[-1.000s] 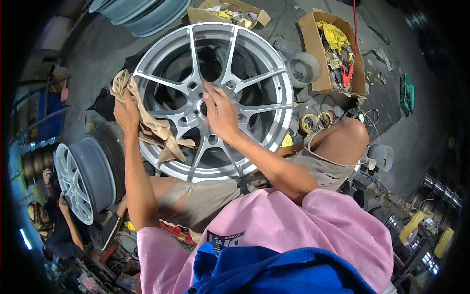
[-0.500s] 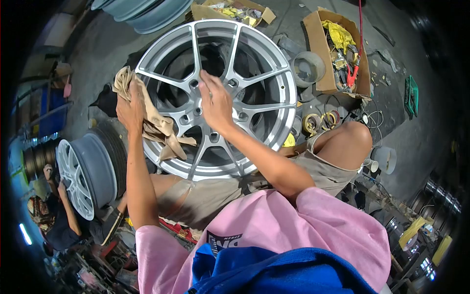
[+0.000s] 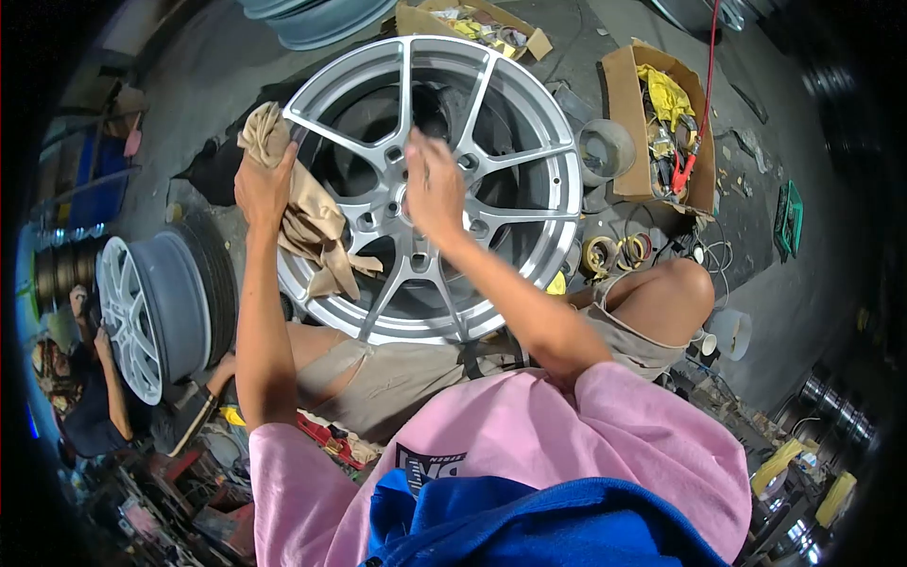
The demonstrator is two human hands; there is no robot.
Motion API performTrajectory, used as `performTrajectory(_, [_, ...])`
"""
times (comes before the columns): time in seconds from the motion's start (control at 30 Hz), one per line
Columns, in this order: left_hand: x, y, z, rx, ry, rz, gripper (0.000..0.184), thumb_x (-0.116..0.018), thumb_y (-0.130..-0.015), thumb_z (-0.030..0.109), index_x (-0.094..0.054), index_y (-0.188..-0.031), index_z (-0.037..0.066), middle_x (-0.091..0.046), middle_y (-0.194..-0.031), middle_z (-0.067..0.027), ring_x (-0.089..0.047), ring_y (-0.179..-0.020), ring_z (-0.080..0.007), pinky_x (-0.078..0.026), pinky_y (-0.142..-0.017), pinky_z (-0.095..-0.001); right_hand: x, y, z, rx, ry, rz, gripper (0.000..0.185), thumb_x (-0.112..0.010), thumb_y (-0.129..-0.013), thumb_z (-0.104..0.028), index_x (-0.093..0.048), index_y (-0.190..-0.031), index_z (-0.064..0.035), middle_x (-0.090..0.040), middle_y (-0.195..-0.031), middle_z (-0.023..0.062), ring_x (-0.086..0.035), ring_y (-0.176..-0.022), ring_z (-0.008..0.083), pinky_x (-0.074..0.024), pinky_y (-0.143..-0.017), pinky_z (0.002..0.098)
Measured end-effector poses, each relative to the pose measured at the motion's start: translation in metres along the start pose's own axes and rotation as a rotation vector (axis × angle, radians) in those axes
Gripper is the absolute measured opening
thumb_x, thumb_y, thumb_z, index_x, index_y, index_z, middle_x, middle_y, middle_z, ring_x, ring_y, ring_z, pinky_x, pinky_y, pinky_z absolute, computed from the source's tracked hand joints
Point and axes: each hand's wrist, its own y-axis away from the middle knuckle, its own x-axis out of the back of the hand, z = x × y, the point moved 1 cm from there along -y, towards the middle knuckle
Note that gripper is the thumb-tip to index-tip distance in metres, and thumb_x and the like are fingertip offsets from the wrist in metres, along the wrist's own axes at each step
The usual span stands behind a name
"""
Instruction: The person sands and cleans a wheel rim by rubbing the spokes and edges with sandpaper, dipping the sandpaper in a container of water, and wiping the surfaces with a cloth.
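Note:
A silver multi-spoke alloy wheel [image 3: 534, 215] lies face up in front of my crossed legs. My left hand [image 3: 263, 191] is closed on a crumpled tan cloth [image 3: 316, 225] at the wheel's left edge, and the cloth's lower end drapes over the rim and spokes. Over the hub, slightly above centre, is my right hand [image 3: 436, 189]. Its fingers point away from me and are smeared by motion, so I cannot make out whether anything is in them. Part of the hub is hidden under this hand.
A cardboard box [image 3: 616, 123] with yellow cloth and tools stands at right, a red hose [image 3: 710, 66] running into it. Tape rolls [image 3: 599, 255] and a clear tub [image 3: 605, 151] sit beside the wheel. At left, a co-worker's hands touch another wheel [image 3: 184, 312].
The view has turned a little. My right hand has shifted slightly over the hub and is more blurred. My left hand still grips the cloth at the rim.

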Motion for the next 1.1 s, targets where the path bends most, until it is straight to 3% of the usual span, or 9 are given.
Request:
performTrajectory(0.03, [0.001, -0.001, 0.002, 0.014, -0.043, -0.037, 0.066, -0.083, -0.082, 0.054, -0.073, -0.124, 0.004, -0.075, -0.115, -0.0264, -0.069, -0.111, -0.0473, -0.053, -0.096, -0.0514, -0.009, -0.021, 0.009, -0.093, -0.099, -0.054, 0.048, -0.052, -0.111, -0.038, -0.070, -0.130, 0.0022, -0.070, -0.113, 0.0184, -0.073, -0.067, 0.0296, -0.0567, -0.065, 0.0386])
performTrajectory(0.13, [-0.001, -0.004, -0.005, -0.011, -0.046, -0.072, 0.064, -0.082, -0.084, 0.051, -0.071, -0.124, 0.003, -0.075, -0.115, -0.0258, -0.069, -0.112, -0.0470, -0.054, -0.096, -0.0514, -0.004, -0.105, 0.015, -0.131, -0.132, -0.188, 0.049, -0.055, -0.109, -0.042, -0.070, -0.100, 0.0030, -0.066, -0.068, 0.0134, -0.074, -0.060, 0.0230, -0.0508, -0.051, 0.0354])
performTrajectory(0.17, [0.000, -0.003, -0.004, -0.030, -0.020, -0.054, 0.064, -0.081, -0.085, 0.050, -0.070, -0.126, 0.003, -0.075, -0.116, -0.0252, -0.069, -0.112, -0.0465, -0.054, -0.096, -0.0514, 0.025, -0.119, -0.027, -0.223, -0.116, -0.344, 0.050, -0.054, -0.110, -0.043, -0.071, -0.101, 0.0032, -0.066, -0.070, 0.0133, -0.074, -0.061, 0.0221, -0.0509, -0.054, 0.0347])
performTrajectory(0.23, [0.001, -0.001, -0.001, -0.027, 0.008, -0.036, 0.063, -0.080, -0.086, 0.049, -0.069, -0.128, 0.003, -0.074, -0.118, -0.0240, -0.069, -0.112, -0.0455, -0.054, -0.096, -0.0514, 0.047, -0.137, -0.050, 0.001, 0.230, -0.398, 0.047, -0.052, -0.111, -0.041, -0.072, -0.102, 0.0007, -0.071, -0.080, 0.0132, -0.077, -0.072, 0.0246, -0.0539, -0.063, 0.0365])
performTrajectory(0.27, [0.003, 0.000, 0.002, -0.010, 0.013, -0.036, 0.062, -0.080, -0.086, 0.048, -0.068, -0.128, 0.004, -0.074, -0.119, -0.0235, -0.069, -0.112, -0.0451, -0.054, -0.096, -0.0513, 0.047, -0.143, -0.036, 0.540, 0.443, -0.232, 0.036, -0.059, -0.106, -0.032, -0.074, -0.105, 0.0008, -0.074, -0.098, 0.0157, -0.077, -0.081, 0.0296, -0.0581, -0.068, 0.0467])
performTrajectory(0.4, [0.005, 0.002, 0.006, 0.041, 0.019, -0.054, 0.055, -0.079, -0.087, 0.046, -0.069, -0.120, 0.003, -0.074, -0.116, -0.0227, -0.069, -0.111, -0.0444, -0.054, -0.095, -0.0513, 0.048, -0.121, -0.024, 1.071, 0.634, -0.692, 0.026, -0.063, -0.102, -0.029, -0.075, -0.118, -0.0119, -0.069, -0.127, 0.0053, -0.075, -0.082, 0.0265, -0.0604, -0.065, 0.0416])
performTrajectory(0.67, [0.008, 0.002, 0.003, 0.022, 0.041, -0.088, 0.053, -0.078, -0.089, 0.042, -0.067, -0.117, -0.001, -0.074, -0.116, -0.0227, -0.070, -0.109, -0.0442, -0.055, -0.093, -0.0522, 0.024, -0.168, -0.031, 1.177, 1.143, -0.832, 0.027, -0.060, -0.100, -0.021, -0.075, -0.120, -0.0110, -0.070, -0.135, 0.0033, -0.077, -0.094, 0.0230, -0.0624, -0.071, 0.0360])
performTrajectory(0.9, [0.005, 0.004, 0.000, -0.014, 0.066, -0.044, 0.046, -0.080, -0.088, 0.038, -0.068, -0.107, -0.002, -0.074, -0.109, -0.0224, -0.070, -0.103, -0.0441, -0.056, -0.089, -0.0523, 0.024, -0.175, -0.058, 0.863, 0.999, -0.797, 0.032, -0.053, -0.108, -0.031, -0.077, -0.117, -0.0111, -0.073, -0.127, 0.0029, -0.076, -0.090, 0.0316, -0.0619, -0.075, 0.0417])
performTrajectory(1.1, [0.002, 0.004, -0.004, -0.057, 0.073, -0.005, 0.047, -0.079, -0.088, 0.038, -0.067, -0.108, -0.003, -0.074, -0.108, -0.0227, -0.070, -0.101, -0.0442, -0.056, -0.087, -0.0531, 0.029, -0.150, -0.053, 0.940, 0.854, -1.019, 0.033, -0.053, -0.108, -0.029, -0.076, -0.116, -0.0081, -0.072, -0.128, 0.0038, -0.075, -0.094, 0.0321, -0.0611, -0.078, 0.0418])
